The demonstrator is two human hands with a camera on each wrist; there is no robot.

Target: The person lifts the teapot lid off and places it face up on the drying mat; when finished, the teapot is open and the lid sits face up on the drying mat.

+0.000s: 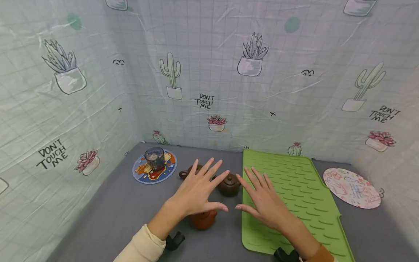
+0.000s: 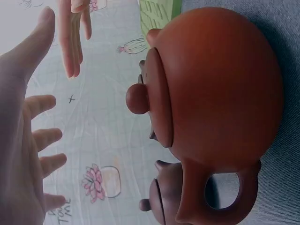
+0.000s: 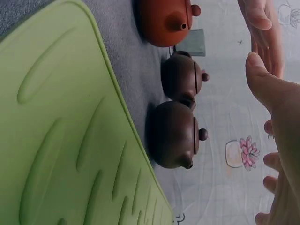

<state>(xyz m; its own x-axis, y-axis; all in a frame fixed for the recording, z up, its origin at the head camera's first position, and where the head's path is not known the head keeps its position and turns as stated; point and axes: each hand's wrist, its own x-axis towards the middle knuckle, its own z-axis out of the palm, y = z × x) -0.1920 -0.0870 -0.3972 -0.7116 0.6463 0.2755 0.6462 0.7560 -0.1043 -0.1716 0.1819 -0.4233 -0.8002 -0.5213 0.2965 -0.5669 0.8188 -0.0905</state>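
Note:
My left hand (image 1: 199,191) is spread in the air, fingers straight and apart, holding nothing. Below it on the grey cloth sits a reddish-orange clay teapot (image 2: 225,93), partly hidden by that hand in the head view. Opposite, my right hand (image 1: 263,203) hovers with straight fingers over the left side of a green ridged mat (image 1: 284,214), and it also holds nothing. Between the two hands, farther back, stands a dark brown teapot (image 1: 229,186). A second brown teapot (image 3: 180,77) stands to its left, mostly covered by my left fingers in the head view.
At the back left, a dark patterned glass (image 1: 155,157) stands on a round blue coaster (image 1: 139,171). An oval pink floral mat (image 1: 351,188) lies at the far right. Sheets printed with cacti (image 1: 250,65) hang behind and at both sides of the table.

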